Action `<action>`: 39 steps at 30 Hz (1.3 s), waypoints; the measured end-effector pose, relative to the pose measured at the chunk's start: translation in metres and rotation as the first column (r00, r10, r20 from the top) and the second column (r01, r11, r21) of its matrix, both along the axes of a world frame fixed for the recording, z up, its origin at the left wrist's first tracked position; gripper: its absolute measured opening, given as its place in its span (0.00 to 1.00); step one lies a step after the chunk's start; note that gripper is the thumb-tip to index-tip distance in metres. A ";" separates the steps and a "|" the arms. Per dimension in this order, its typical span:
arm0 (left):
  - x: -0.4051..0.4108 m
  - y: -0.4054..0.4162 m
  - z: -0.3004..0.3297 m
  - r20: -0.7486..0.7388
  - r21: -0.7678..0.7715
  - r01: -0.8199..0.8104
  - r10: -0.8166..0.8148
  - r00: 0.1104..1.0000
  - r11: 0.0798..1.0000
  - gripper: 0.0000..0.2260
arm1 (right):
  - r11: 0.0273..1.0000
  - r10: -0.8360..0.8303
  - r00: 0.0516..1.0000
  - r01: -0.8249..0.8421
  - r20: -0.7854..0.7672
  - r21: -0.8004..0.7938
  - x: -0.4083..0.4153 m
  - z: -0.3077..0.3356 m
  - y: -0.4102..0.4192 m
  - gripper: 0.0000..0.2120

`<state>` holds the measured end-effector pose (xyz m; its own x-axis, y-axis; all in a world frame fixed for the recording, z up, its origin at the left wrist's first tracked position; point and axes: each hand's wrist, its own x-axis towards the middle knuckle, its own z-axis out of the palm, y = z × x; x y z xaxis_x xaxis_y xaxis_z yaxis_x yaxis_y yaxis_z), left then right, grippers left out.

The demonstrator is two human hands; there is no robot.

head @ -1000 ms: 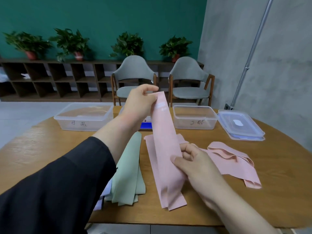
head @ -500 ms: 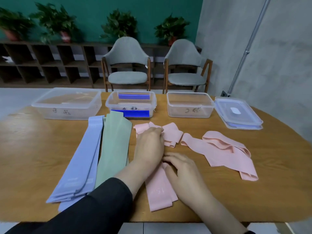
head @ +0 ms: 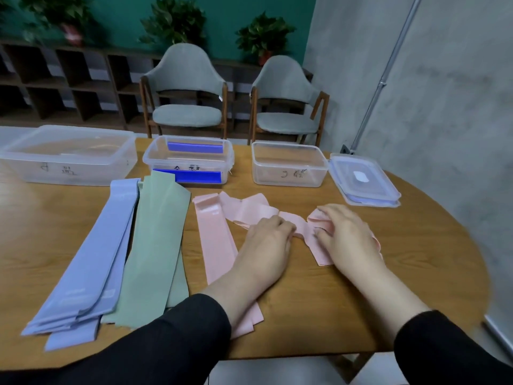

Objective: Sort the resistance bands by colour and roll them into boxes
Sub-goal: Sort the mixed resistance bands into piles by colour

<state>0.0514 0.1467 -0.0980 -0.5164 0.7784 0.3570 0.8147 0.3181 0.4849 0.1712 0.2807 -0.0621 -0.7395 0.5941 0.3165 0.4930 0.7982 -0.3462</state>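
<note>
Sorting step: my left hand (head: pixel 268 240) and right hand (head: pixel 342 234) both pinch the crumpled pink band (head: pixel 249 209) at the counter's (head: pixel 388 273) centre. Next, I judge, it joins the flat pink stack (head: pixel 213 237) at nine o'clock.

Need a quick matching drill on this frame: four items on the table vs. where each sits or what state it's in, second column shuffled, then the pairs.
Column 1
1. blue bands
2. green bands
3. crumpled pink band
4. stacked lids

Column 2
A. under both hands, left hand and right hand
B. right of the rightmost box
C. flat, leftmost pile
D. flat, between the blue and pink piles

Pairs: 1-C, 2-D, 3-A, 4-B
</note>
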 end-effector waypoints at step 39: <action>0.019 -0.020 0.211 0.271 0.657 0.061 -0.311 0.911 0.752 0.08 | 0.920 0.165 0.682 -0.367 -0.712 -0.139 0.008 0.164 -0.044 0.02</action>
